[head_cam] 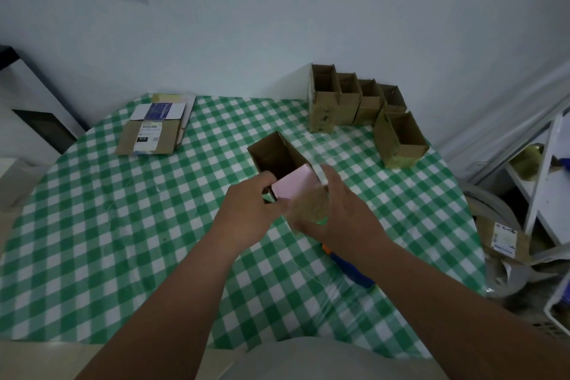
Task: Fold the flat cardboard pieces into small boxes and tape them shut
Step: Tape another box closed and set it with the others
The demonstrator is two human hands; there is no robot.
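Observation:
A small brown cardboard box [275,154] lies tilted at the table's middle, its open end facing up and away. My left hand [249,211] grips its near left side, fingers curled over a pink flap [296,186]. My right hand [339,210] wraps around the box's near right side, which is covered in shiny clear tape [308,205]. Several folded open boxes [348,99] stand in a row at the far right. Flat cardboard pieces [154,129] lie stacked at the far left.
The green-and-white checked tablecloth [123,210] covers the table. A blue and orange tool [351,268] lies under my right forearm. White shelving [546,170] and cardboard scraps [505,241] sit off the table's right edge. A wall stands close behind.

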